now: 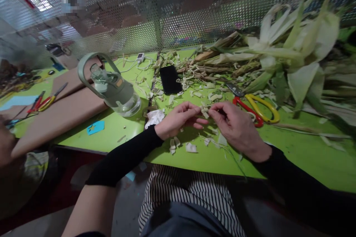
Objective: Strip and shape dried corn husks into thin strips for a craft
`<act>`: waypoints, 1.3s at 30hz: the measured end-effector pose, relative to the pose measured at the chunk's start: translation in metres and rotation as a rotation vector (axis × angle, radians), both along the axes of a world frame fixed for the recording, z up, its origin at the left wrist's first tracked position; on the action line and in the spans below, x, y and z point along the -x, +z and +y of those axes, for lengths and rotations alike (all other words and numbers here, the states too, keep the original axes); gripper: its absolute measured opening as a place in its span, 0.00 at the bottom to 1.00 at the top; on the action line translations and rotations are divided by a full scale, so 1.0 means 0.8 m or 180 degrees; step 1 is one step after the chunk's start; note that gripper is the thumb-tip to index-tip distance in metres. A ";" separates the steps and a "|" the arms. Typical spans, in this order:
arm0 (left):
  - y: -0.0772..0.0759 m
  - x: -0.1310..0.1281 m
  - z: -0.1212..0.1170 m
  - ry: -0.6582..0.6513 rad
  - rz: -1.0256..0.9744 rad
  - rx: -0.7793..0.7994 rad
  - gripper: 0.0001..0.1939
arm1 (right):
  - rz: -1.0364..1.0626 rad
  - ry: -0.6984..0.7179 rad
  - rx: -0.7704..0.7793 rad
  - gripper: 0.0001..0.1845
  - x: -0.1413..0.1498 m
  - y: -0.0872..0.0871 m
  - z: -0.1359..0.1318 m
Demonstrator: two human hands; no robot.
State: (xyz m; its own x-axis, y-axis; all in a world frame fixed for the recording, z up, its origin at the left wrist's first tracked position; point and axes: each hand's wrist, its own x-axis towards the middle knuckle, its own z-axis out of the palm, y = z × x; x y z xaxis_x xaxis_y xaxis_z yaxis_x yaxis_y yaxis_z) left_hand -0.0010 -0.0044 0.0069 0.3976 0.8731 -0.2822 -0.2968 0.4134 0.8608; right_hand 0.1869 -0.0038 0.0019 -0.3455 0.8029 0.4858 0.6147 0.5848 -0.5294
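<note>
A small pale piece of corn husk [205, 110] is between my two hands above the green table [294, 159]. My left hand [182, 118] pinches its left side between thumb and forefinger, the other fingers loosely stretched. On its right side, my right hand [237, 127] closes thumb and fingertips in a pinch. Scissors with red and yellow handles [263, 108] lie just behind my right hand. Below my hands are cut husk scraps [191, 147] and a thin green strand. A crumpled white tissue [154, 118] rests beside my left wrist.
Corn husks [300, 53] are heaped at the back right. A black phone [170, 80] lies among scraps. Left of it stand a green-lidded water bottle [118, 90] and folded brown paper [66, 113] with more scissors [47, 102]. Another person's arm [7, 137] shows at far left.
</note>
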 end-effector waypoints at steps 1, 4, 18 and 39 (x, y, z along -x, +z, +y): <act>0.002 0.000 -0.001 0.0047 -0.0032 0.0077 0.08 | -0.0075 0.0030 -0.0065 0.08 0.000 -0.001 0.001; 0.006 0.000 -0.001 0.0172 -0.0080 0.0233 0.08 | -0.0287 0.0103 -0.0244 0.10 -0.001 -0.004 0.002; 0.000 0.004 -0.002 -0.0065 -0.0012 -0.0579 0.15 | 0.0788 0.0225 0.1100 0.12 -0.009 0.005 0.002; 0.001 0.004 -0.006 -0.0165 0.0573 -0.0841 0.11 | 0.0493 0.0346 0.1013 0.11 -0.006 0.005 -0.005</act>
